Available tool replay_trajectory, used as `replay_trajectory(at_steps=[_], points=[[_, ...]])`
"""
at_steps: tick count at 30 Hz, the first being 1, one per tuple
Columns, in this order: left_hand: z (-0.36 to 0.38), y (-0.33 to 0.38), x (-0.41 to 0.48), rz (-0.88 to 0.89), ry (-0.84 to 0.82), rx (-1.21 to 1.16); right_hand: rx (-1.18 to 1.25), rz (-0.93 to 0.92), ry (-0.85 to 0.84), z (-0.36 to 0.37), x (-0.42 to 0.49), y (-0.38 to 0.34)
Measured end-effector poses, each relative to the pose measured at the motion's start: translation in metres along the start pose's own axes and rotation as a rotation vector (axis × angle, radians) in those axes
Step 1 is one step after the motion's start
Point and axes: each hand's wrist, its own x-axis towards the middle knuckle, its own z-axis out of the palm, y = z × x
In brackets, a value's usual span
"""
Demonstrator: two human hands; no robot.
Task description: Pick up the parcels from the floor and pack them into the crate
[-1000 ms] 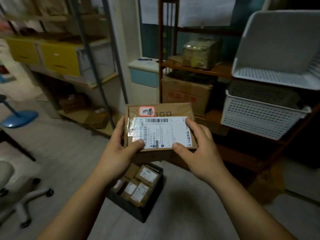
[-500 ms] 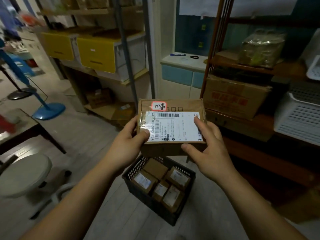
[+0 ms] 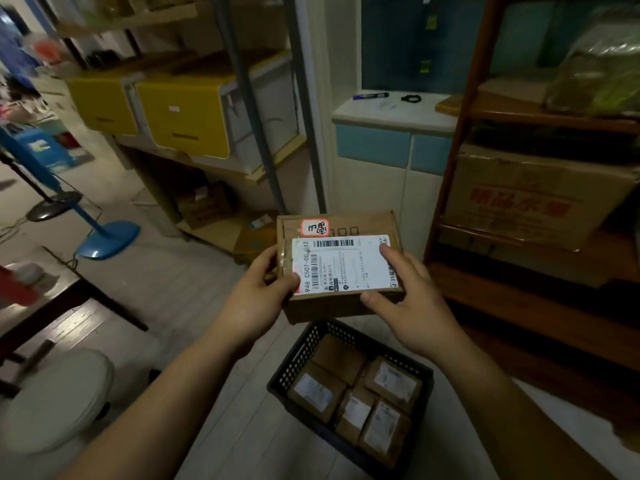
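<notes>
A brown cardboard parcel with a white barcode label is held in the air in front of me. My left hand grips its left edge, thumb on the label. My right hand holds its right side, with the thumb under the front edge and the forefinger on the label. Directly below, on the floor, stands a black perforated crate. Several small brown parcels with white labels lie inside it.
A wooden shelf unit with a large carton stands at the right. Yellow drawer boxes sit on a metal rack at the left. A blue fan base, a dark table and a white stool stand at the left.
My view has turned left and down, so the crate now shows in full under the parcel. Both hands keep hold of the parcel, and my right forefinger has moved onto the label.
</notes>
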Motion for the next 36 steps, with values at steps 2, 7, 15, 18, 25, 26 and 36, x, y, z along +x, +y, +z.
replay_trajectory(at_steps=[2, 7, 15, 18, 25, 26, 36], points=[[-0.001, -0.005, 0.018, -0.024, -0.050, 0.009, -0.004, 0.016, 0.034, 0.007, 0.008, 0.006], [-0.008, -0.021, 0.073, -0.017, -0.196, 0.027, -0.047, 0.111, 0.141, 0.035, 0.029, 0.018], [-0.061, -0.056, 0.185, -0.025, -0.493, 0.107, -0.006, 0.296, 0.304, 0.120, 0.072, 0.015], [-0.070, -0.079, 0.218, -0.044, -0.584, 0.163, 0.042, 0.377, 0.323, 0.146, 0.088, 0.027], [-0.029, -0.175, 0.282, -0.226, -0.583, 0.118, 0.046, 0.568, 0.288, 0.186, 0.116, 0.123], [-0.019, -0.195, 0.291, -0.243, -0.580, 0.124, 0.051, 0.585, 0.275, 0.192, 0.119, 0.144], [0.063, -0.432, 0.331, -0.420, -0.529, 0.199, 0.042, 0.727, 0.128, 0.289, 0.099, 0.370]])
